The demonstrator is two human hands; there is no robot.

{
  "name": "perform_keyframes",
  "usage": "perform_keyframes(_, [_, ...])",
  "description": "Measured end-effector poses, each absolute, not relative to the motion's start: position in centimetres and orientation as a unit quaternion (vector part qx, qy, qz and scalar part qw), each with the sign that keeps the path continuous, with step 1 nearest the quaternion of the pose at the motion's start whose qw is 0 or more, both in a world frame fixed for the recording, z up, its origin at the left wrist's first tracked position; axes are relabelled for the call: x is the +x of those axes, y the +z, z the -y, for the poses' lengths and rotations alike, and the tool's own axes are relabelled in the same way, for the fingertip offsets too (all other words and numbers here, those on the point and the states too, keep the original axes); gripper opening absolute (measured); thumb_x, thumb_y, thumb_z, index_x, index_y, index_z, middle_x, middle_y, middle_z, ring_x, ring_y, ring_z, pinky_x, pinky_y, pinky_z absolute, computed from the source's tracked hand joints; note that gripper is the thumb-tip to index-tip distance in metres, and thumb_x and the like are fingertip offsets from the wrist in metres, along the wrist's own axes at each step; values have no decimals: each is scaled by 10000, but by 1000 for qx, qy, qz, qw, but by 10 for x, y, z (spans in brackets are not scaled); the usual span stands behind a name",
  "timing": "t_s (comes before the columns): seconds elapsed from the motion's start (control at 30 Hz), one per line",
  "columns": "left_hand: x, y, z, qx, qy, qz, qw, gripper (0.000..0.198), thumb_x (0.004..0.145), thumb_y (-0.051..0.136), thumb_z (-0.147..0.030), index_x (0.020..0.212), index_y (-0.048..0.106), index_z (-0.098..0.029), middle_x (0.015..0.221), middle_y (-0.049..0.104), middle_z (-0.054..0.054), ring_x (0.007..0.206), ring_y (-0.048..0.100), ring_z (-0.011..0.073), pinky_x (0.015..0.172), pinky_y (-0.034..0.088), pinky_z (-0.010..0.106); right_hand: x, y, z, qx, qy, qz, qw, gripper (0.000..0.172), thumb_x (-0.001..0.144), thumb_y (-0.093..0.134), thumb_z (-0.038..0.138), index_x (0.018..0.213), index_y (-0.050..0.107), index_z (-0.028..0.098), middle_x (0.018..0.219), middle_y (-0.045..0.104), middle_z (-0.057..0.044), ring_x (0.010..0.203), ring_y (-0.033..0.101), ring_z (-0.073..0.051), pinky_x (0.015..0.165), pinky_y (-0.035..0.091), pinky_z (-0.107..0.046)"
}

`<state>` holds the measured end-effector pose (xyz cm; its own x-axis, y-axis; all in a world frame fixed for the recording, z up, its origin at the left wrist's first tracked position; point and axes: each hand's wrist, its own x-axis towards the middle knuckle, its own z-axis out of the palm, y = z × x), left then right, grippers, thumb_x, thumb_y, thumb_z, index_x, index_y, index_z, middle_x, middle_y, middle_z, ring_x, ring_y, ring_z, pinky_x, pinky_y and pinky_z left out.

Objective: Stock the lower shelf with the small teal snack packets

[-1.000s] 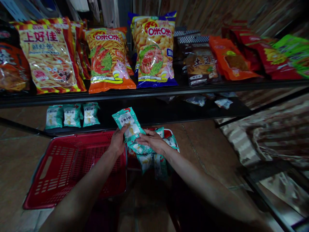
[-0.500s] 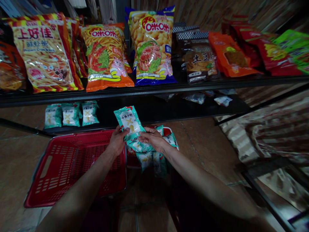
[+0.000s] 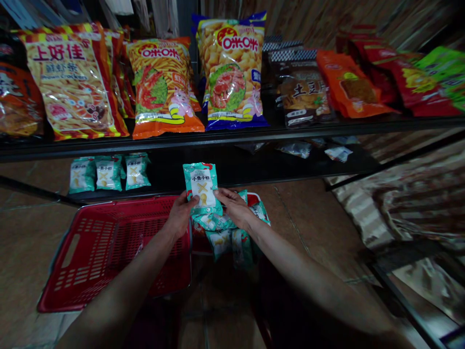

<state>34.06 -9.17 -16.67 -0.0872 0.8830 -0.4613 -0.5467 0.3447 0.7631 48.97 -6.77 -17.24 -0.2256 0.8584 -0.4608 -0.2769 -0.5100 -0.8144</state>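
Note:
Between my two hands, a teal and white snack bag (image 3: 203, 186) is held upright, its printed front towards me. My left hand (image 3: 181, 213) grips its left edge, thumb on the front. On the right edge, my right hand (image 3: 234, 206) closes with its thumb on the front; its other fingers are partly hidden behind. Just below lie several more teal snack bags (image 3: 220, 241), heaped in a second red basket (image 3: 201, 245) that they mostly cover. Similar small teal bags (image 3: 109, 173) stand in a row on the lower shelf (image 3: 163, 170) to the left.
A large red shopping basket (image 3: 87, 252) sits on the tiled floor at the left, under my left forearm. The upper shelf (image 3: 240, 135) carries big snack bags (image 3: 163, 87). Small clear packets (image 3: 337, 153) lie on the lower shelf's right. A dark metal frame (image 3: 403, 300) stands at the right.
The held snack bag has turned from a leftward tilt to upright and moved slightly right. My right hand has shifted up onto its right edge.

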Motion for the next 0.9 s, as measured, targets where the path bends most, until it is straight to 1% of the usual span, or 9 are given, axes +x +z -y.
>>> perform_keyframes(0.17, [344,-164,93,157,534,-498,666,349,585,780,-288,896,673,-168,852,722,61,733,670,185,650,533,286,488,-170,68,-485,720,274,414,349,519,814,392,753,673,175,682,684,19,597,589,-109,598,477,-236])
perform_keyframes(0.3, [343,-167,91,161,540,-497,660,322,619,762,-323,881,674,-159,872,721,64,747,673,174,678,533,273,488,-170,69,-498,712,264,418,371,481,828,355,774,688,177,695,698,13,609,606,-120,603,489,-241])
perform_keyframes(0.47, [343,-171,91,159,546,-512,644,336,619,757,-318,907,665,-170,856,719,57,735,675,174,660,531,281,487,-174,69,-507,694,302,413,361,521,801,387,802,697,185,735,707,1,642,616,-130,650,501,-259])
perform_keyframes(0.57, [343,-173,91,167,547,-515,638,343,614,757,-327,905,659,-173,861,717,55,742,672,176,658,528,281,490,-181,68,-523,668,352,395,406,606,742,435,914,687,177,816,703,-29,714,625,-155,715,508,-302])
perform_keyframes(0.6, [343,-173,91,169,550,-516,635,350,612,758,-327,909,654,-173,869,716,55,748,671,178,665,527,285,491,-183,68,-539,638,388,390,424,641,714,442,969,676,177,853,698,-41,752,627,-169,745,507,-325])
perform_keyframes(0.67, [343,-173,90,167,560,-518,625,366,608,760,-324,918,640,-173,889,714,55,766,668,184,692,526,297,493,-185,69,-567,525,498,393,456,700,670,426,1092,637,197,983,673,-69,889,614,-208,840,487,-384])
perform_keyframes(0.77, [344,-173,89,167,582,-527,596,377,601,764,-308,926,622,-181,923,709,50,805,660,181,737,514,300,495,-183,74,-526,334,680,386,436,789,594,358,1210,578,246,1202,589,-87,1133,517,-244,1000,393,-442])
perform_keyframes(0.83, [345,-172,89,173,592,-532,580,378,593,768,-292,926,622,-191,936,706,42,820,654,174,752,505,293,494,-181,77,-485,279,744,366,397,842,524,331,1229,566,255,1252,563,-85,1190,484,-235,1040,362,-441])
perform_keyframes(0.9, [346,-170,88,175,596,-530,578,379,589,766,-285,932,628,-201,946,705,34,827,651,171,754,501,292,493,-181,80,-479,262,761,349,387,863,489,324,1236,562,250,1266,560,-88,1190,492,-230,1034,374,-440])
